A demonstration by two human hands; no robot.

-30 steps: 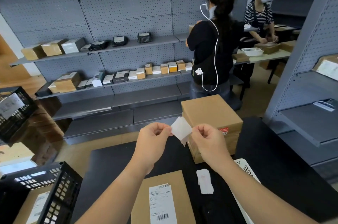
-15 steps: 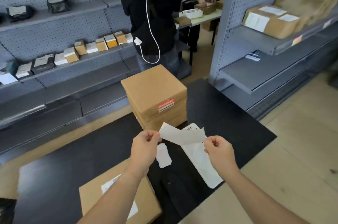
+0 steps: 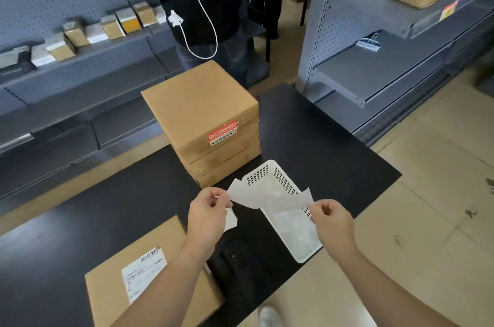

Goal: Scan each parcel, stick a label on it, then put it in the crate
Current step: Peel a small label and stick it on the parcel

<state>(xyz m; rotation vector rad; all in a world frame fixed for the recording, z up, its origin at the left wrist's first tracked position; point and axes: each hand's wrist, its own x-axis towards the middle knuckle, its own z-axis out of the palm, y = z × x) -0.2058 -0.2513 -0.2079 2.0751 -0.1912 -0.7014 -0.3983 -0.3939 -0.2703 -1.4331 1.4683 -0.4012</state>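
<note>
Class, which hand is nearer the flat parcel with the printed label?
Left. The left hand is just past the far right corner of the parcel; the right hand is farther right, beside the white basket.

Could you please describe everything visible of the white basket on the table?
The white basket is a long, open-topped plastic tray with slotted walls, lying flat on the black table by its right edge, its far end near the stacked parcels. Pale sheets lie inside; a held paper strip hides part of it.
</note>
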